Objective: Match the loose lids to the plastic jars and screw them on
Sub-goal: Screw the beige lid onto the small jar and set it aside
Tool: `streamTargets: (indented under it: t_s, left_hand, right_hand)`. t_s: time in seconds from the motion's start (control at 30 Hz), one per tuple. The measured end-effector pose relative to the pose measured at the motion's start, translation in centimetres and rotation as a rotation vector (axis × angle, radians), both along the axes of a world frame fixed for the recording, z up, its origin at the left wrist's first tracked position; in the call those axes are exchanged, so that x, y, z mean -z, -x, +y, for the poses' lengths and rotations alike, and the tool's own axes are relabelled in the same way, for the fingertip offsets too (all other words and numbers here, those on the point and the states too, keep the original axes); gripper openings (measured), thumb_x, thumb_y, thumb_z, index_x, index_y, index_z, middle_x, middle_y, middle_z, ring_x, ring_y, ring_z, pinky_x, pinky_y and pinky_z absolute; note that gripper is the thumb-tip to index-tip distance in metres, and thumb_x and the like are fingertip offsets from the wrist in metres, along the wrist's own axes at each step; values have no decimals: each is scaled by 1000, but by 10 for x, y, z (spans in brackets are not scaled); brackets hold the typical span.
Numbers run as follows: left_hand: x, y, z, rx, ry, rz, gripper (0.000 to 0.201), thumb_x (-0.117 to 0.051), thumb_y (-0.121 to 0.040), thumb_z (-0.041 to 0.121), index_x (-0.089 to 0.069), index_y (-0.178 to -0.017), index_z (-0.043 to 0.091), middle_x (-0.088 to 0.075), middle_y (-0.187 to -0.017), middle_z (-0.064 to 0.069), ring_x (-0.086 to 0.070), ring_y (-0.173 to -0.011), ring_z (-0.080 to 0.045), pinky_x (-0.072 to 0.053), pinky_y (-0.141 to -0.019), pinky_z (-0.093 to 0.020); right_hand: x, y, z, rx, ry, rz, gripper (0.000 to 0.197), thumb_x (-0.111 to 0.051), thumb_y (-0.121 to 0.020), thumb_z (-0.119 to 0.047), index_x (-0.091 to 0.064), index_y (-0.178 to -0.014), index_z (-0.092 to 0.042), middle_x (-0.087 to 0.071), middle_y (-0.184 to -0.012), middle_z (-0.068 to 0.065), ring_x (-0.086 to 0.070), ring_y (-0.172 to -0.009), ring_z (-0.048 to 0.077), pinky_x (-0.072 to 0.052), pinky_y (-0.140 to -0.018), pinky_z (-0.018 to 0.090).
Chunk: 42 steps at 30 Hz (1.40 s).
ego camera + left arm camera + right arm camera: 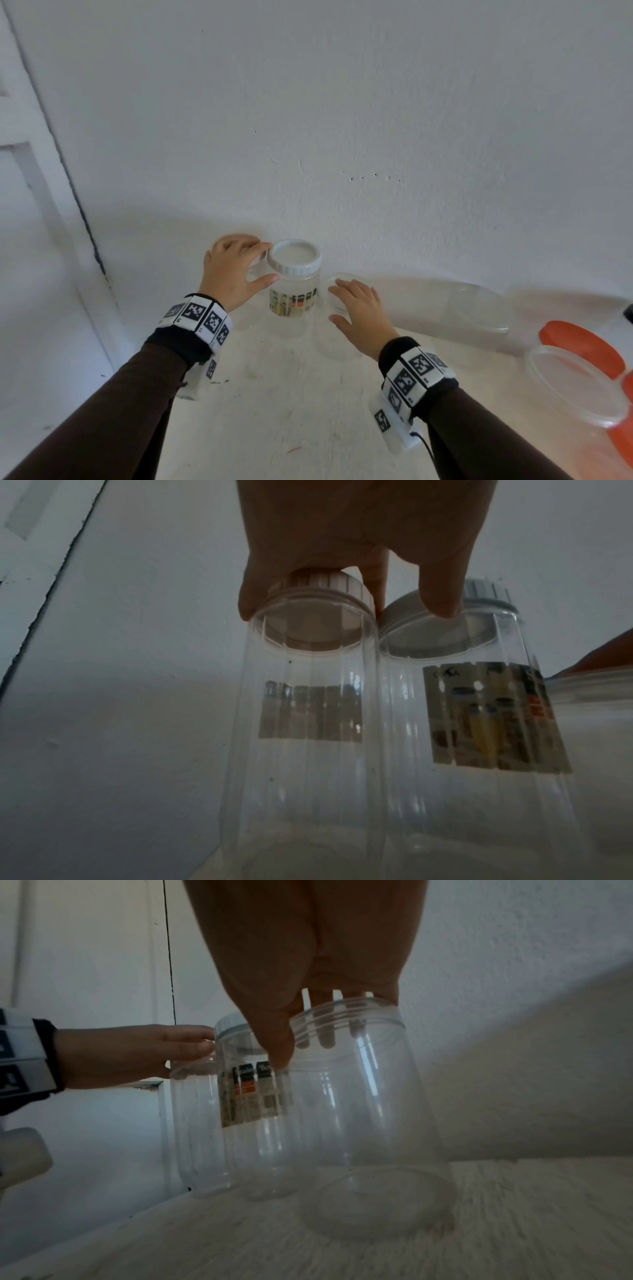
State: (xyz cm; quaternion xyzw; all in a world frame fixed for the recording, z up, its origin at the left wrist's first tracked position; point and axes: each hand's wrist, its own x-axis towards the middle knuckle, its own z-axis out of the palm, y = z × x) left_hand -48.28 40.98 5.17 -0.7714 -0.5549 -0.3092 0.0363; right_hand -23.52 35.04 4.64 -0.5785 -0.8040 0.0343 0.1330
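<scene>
Three clear jars are stood touching in a row on the table [260,428]. The left jar's lid [322,588] is grasped by the left hand [233,270]. The open right jar [363,1110] is gripped at its rim by the right hand [359,315]. The middle jar [293,291] is capped.

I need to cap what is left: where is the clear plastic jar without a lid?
In the head view the open clear plastic jar stands right of the white-lidded jar, under the right hand.
</scene>
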Motion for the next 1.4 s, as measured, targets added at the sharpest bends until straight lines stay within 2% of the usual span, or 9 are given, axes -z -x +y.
streamTargets:
  t_s: [0.2, 0.33, 0.5, 0.63, 0.73, 0.87, 1.0, 1.23, 1.4]
  left_hand:
    - [2, 1, 2, -2, -10, 26, 71, -38, -67, 75, -56, -120, 30, -55, -123, 3, -42, -119, -29, -38, -93, -54]
    - [5, 3, 3, 12, -42, 36, 67, -41, -69, 73, -54, -120, 32, -56, -122, 2, -43, -117, -30, -39, -91, -55]
    - [5, 2, 2, 17, -51, 48, 68, -39, -69, 72, -55, -120, 30, -55, -122, 1, -43, -118, -31, -38, -91, -57]
    - [5, 2, 1, 13, -61, 45, 64, -46, -72, 69, -55, -121, 28, -55, -123, -1, -41, -118, -32, -38, -91, -57]
    - [5, 2, 1, 16, -60, 61, 63, -52, -70, 66, -54, -121, 29, -55, -123, -1, -41, -118, -33, -38, -91, -58]
    - [4, 4, -1, 11, -52, 76, 62, -51, -72, 66, -54, -122, 29, -54, -123, 0, -41, -119, -32, -38, -91, -57]
    - [3, 3, -1, 14, -67, 59, 57, -71, -72, 47, -55, -123, 27, -54, -125, -2, -40, -119, -33, -37, -92, -57]
    - [1, 2, -6, 3, -67, 71, 56, -72, -72, 43, -56, -123, 25, -54, -125, -3, -40, -120, -34, -36, -92, -57]
    - [-4, 3, -7, -1, -19, 76, 56, -69, -76, 43, -53, -127, 27, -50, -130, 0, -34, -124, -30, -33, -96, -61]
  right_hand:
    - [4, -2, 3, -2, -5, 14, 51, -45, -96, -33, -30, -143, -22, -20, -154, -3, -11, -142, 17, -1, -115, 35]
    - [-2, -16, 0, -8, -20, 226, 49, -47, -95, -36, -38, -139, -19, -30, -150, -1, -21, -139, 14, -12, -114, 30]
    - [-10, -79, -8, 257, -160, 154, 46, -52, -93, -32, -44, -135, -15, -32, -149, 5, -22, -139, 23, -14, -116, 43]
    - [-11, -131, -14, 591, -44, -18, 55, -51, -92, -36, -33, -141, -18, -19, -153, 7, -10, -142, 29, -8, -113, 53]
    - [-7, -146, -21, 720, 68, -16, 53, -48, -94, -32, -29, -143, -20, -20, -152, 8, -15, -138, 32, -17, -109, 56]
    - [1, -144, -28, 657, -6, 32, 46, -44, -95, -17, -36, -140, -17, -30, -147, 11, -23, -134, 32, -29, -106, 49]
    - [4, -130, -34, 543, -35, 58, 44, -45, -95, -16, -40, -139, -16, -32, -148, 9, -22, -136, 30, -25, -110, 44]
    - [12, -98, -45, 285, -72, 125, 43, -49, -94, -16, -43, -137, -17, -33, -148, 6, -20, -139, 26, -21, -113, 37]
    - [13, -86, -45, 236, -70, 144, 43, -49, -95, -17, -43, -137, -19, -32, -149, 3, -18, -140, 24, -21, -113, 35]
